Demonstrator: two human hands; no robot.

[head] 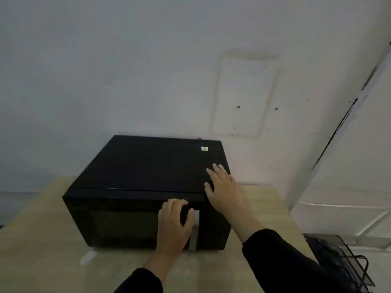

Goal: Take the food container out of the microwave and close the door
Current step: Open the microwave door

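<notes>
A black microwave (143,166) stands on a light wooden table (46,250) against the wall. Its door (118,220) is shut and the dark window hides whatever is inside; no food container shows. My left hand (173,225) curls around the silver vertical door handle (194,231) at the door's right side. My right hand (222,187) lies flat, fingers spread, on the top right corner of the microwave.
A white wall rises behind the microwave. A dark wire rack (342,263) sits at the table's right edge. Bare tabletop lies in front of and to the left of the microwave.
</notes>
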